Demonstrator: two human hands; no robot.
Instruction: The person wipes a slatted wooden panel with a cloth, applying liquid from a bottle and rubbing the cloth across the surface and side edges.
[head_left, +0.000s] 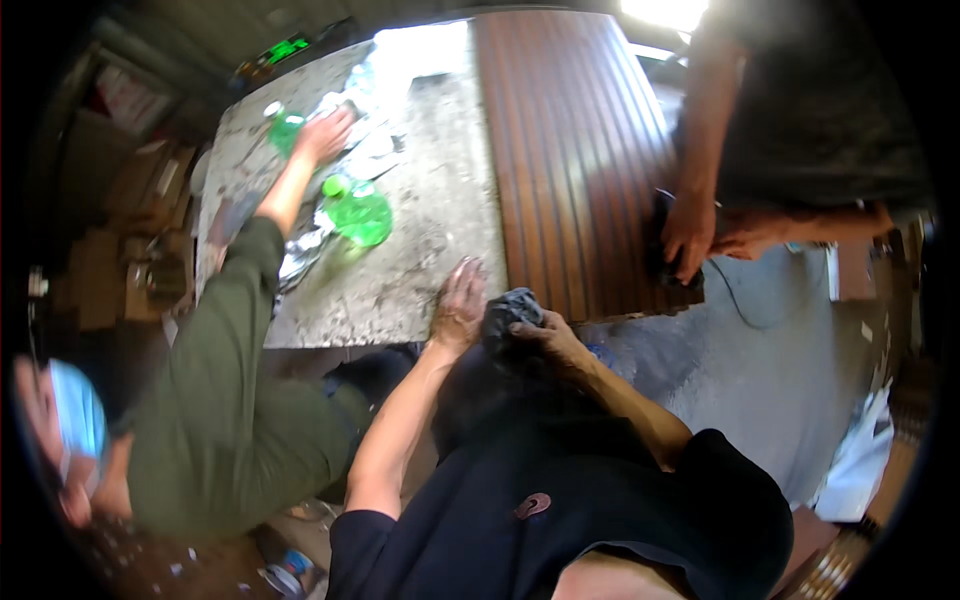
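Hands (460, 305) and dark rag (507, 310) by stained tabletop (445, 190), grey floor (750, 370) alongside

Black T-shirt (640, 480), short sleeves (358, 548). Small reddish oval emblem (533, 505) left of its neckline (622, 545). Left hand (460, 312), right hand (550, 340): bare.

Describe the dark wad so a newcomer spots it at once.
Start at the pale table and come down to its near edge, by the striped brown board. There the camera wearer's right hand grips the wad, just right of the bare left hand. It is dark grey and crumpled, unlike the flat board beside it.
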